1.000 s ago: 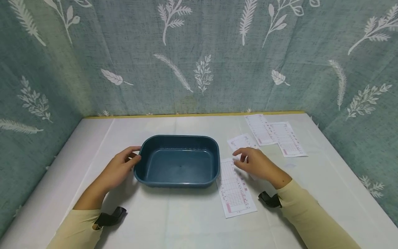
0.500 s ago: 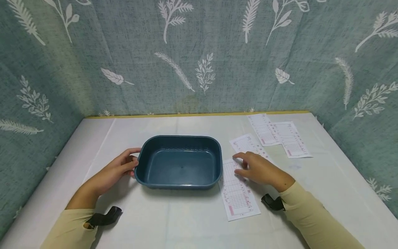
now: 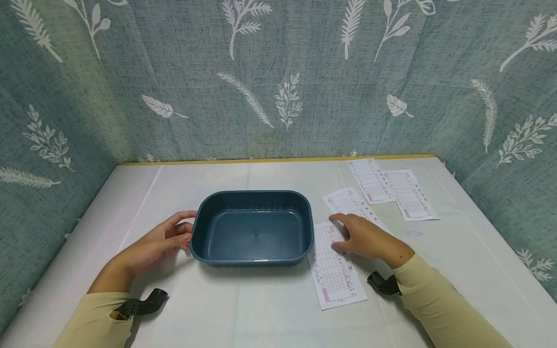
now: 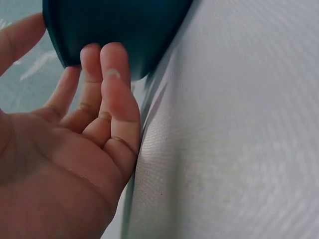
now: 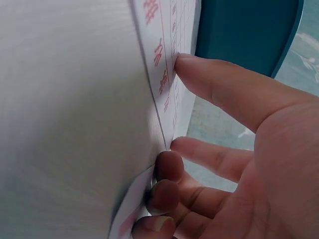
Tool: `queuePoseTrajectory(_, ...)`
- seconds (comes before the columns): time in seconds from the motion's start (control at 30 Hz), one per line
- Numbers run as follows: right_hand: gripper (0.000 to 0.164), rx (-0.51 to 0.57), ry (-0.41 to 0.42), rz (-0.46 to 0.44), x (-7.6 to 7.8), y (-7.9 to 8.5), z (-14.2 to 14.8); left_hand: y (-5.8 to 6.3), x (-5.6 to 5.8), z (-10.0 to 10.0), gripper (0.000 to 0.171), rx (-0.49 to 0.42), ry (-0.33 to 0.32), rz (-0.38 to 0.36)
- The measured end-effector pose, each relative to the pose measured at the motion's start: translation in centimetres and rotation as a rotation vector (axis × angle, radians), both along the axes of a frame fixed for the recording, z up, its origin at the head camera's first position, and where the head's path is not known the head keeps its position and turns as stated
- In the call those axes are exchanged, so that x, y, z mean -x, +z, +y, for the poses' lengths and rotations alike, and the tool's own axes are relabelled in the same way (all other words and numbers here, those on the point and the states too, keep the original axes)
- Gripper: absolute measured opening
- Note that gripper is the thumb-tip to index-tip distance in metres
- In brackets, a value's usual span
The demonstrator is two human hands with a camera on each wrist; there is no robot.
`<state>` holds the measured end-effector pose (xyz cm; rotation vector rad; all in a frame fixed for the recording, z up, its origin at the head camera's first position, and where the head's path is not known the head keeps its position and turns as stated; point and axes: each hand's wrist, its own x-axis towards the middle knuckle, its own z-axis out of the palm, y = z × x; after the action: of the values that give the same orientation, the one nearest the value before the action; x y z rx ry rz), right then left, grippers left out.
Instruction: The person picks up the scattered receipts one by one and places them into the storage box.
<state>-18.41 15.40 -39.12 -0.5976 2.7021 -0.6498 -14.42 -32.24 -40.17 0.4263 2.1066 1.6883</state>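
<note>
Fingers (image 5: 214, 155) apart from thumb (image 5: 229, 82), right hand (image 3: 367, 238) is touching a paper slip (image 3: 332, 280).
Likely light and limp, it's inviting an edge hold.

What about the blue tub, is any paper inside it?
No, the tub shows its bare bottom, and the papers lie on the table.
</note>
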Motion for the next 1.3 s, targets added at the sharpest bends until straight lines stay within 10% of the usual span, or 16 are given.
queuePoseTrajectory(0.4, 0.058, 0.032, -0.006, -0.009, 0.22, -0.16, 0.24, -0.79, 0.24, -0.67, 0.049, -0.109, -0.077, -0.001)
queuePoseTrajectory(1.3, 0.059, 0.027, -0.024, -0.027, 0.19, -0.13, 0.25, -0.39, -0.04, 0.27, 0.056, 0.069, 0.037, -0.007)
